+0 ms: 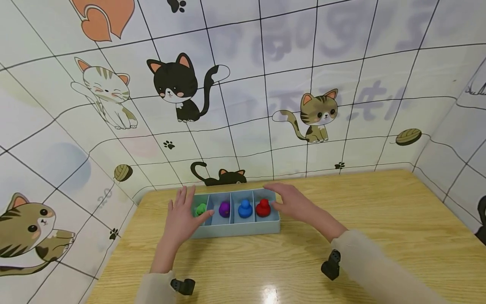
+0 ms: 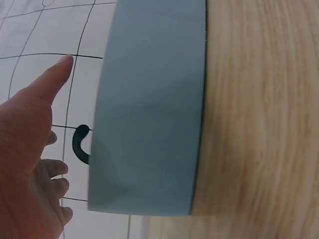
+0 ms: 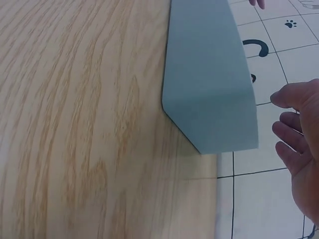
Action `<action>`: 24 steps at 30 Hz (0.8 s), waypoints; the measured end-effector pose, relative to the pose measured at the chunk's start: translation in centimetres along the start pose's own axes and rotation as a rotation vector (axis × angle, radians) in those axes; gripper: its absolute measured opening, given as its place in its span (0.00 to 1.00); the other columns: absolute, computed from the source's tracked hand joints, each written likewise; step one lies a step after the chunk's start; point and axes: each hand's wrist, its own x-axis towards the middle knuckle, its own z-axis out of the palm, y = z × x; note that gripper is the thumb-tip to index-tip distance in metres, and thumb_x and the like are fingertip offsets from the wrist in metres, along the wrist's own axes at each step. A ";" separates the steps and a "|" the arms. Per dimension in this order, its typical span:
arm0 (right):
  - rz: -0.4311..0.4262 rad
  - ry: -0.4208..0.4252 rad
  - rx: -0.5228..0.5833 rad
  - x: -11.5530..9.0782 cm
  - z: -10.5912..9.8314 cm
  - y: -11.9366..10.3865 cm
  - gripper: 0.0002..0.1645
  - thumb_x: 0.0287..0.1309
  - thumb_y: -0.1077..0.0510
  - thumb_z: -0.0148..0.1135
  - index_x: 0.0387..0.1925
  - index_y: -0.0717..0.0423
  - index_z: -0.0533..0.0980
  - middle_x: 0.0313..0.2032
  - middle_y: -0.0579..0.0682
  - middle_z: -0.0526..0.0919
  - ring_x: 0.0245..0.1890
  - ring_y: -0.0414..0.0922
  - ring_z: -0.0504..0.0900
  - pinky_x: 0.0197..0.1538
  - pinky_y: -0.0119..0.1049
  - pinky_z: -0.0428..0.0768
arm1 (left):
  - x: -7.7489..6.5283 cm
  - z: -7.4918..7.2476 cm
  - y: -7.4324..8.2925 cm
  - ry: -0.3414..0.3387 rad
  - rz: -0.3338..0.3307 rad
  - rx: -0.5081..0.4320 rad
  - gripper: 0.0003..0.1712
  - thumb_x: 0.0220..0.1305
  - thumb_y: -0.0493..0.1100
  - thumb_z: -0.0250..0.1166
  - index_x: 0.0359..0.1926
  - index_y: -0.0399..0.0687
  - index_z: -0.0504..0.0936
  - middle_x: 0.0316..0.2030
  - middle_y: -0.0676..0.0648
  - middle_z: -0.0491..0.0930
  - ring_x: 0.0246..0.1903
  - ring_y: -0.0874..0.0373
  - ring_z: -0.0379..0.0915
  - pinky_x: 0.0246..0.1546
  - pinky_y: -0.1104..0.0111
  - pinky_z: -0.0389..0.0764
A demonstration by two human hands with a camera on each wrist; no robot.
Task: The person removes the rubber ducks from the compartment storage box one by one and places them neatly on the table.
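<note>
Left grip (image 1: 182,219), spread; right grip (image 1: 294,204), loosely parted. Compartmented tray (image 1: 239,229): between both grips, on worktop (image 1: 231,270); four small figures (image 1: 245,209) inside. Handling, advised: even contact at both ends, tray level.

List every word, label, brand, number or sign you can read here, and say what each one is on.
None can be read for certain.
Pale purple writing on the wall: large characters, too faint and blurred to read.
Small grey marks, lower left on the wall: possibly text, too small and faint.
Black wrist cameras: any marking too small to make out.
Box and toys: no writing visible.
</note>
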 end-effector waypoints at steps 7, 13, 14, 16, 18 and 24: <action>0.002 -0.055 0.026 1.3 1.5 -0.4 0.28 0.66 0.67 0.64 0.67 0.68 0.72 0.63 0.62 0.78 0.63 0.59 0.77 0.63 0.54 0.77 | -0.2 1.3 -1.0 -0.084 -0.107 -0.177 0.63 0.62 0.64 0.71 0.82 0.44 0.46 0.80 0.31 0.39 0.73 0.26 0.49 0.65 0.34 0.62; -0.007 -0.101 0.002 1.7 2.4 -0.4 0.28 0.66 0.68 0.64 0.67 0.67 0.73 0.62 0.61 0.79 0.61 0.58 0.78 0.61 0.52 0.79 | -0.4 2.0 -1.2 -0.068 -0.093 -0.161 0.63 0.59 0.65 0.73 0.81 0.41 0.50 0.79 0.29 0.42 0.70 0.25 0.56 0.61 0.34 0.69; -0.019 -0.106 -0.023 1.7 2.6 -0.4 0.28 0.66 0.68 0.64 0.66 0.67 0.73 0.62 0.61 0.79 0.60 0.57 0.79 0.60 0.51 0.79 | -0.4 2.1 -1.2 -0.064 -0.089 -0.152 0.63 0.58 0.65 0.74 0.81 0.41 0.51 0.78 0.28 0.42 0.70 0.25 0.56 0.61 0.35 0.69; -0.047 -0.106 -0.070 1.5 2.9 -0.2 0.27 0.65 0.69 0.64 0.65 0.68 0.74 0.62 0.61 0.79 0.58 0.56 0.80 0.59 0.50 0.80 | -0.4 2.2 -1.1 -0.057 -0.081 -0.138 0.63 0.58 0.65 0.74 0.81 0.40 0.52 0.78 0.27 0.43 0.69 0.24 0.57 0.60 0.35 0.70; -0.071 -0.104 -0.101 1.4 3.0 0.0 0.26 0.65 0.68 0.65 0.64 0.68 0.75 0.61 0.61 0.80 0.56 0.56 0.81 0.58 0.49 0.81 | -0.4 2.3 -1.2 -0.056 -0.081 -0.129 0.62 0.58 0.64 0.74 0.81 0.41 0.53 0.78 0.27 0.43 0.69 0.24 0.58 0.60 0.35 0.71; -0.077 -0.070 -0.118 1.3 2.6 0.9 0.26 0.63 0.71 0.64 0.63 0.68 0.76 0.61 0.62 0.80 0.58 0.58 0.80 0.59 0.51 0.80 | -0.2 2.8 -0.5 -0.045 -0.049 -0.149 0.61 0.56 0.62 0.77 0.80 0.40 0.55 0.77 0.25 0.44 0.69 0.23 0.56 0.60 0.35 0.71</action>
